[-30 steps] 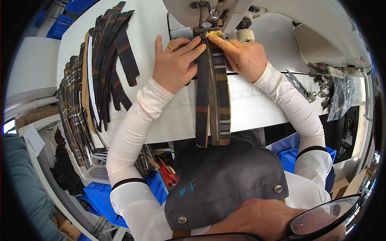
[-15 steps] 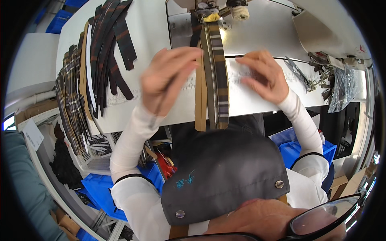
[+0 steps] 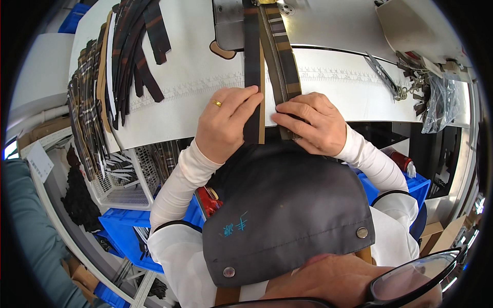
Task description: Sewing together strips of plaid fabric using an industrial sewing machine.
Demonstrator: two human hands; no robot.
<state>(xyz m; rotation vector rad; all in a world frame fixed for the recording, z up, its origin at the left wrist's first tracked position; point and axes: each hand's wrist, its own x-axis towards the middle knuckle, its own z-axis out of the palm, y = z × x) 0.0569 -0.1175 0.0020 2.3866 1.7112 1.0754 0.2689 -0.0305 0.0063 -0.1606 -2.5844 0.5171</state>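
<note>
Nearest, the left hand [image 3: 224, 124] pinches the dark strap [image 3: 252, 61] at the white surface [image 3: 328, 84] edge, fingers closed on it. Just beside, the right hand [image 3: 312, 123] presses the striped zipper strip [image 3: 281, 56], fingers flat. Both strips run away under the sewing machine [image 3: 231, 23]. Cut strips [image 3: 131, 51] lie far left.

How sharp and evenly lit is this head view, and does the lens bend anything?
Head view: sharp on both the left hand and right hand; light is even and soft on the white table; fisheye bends the table edge, and the corners are black.
</note>
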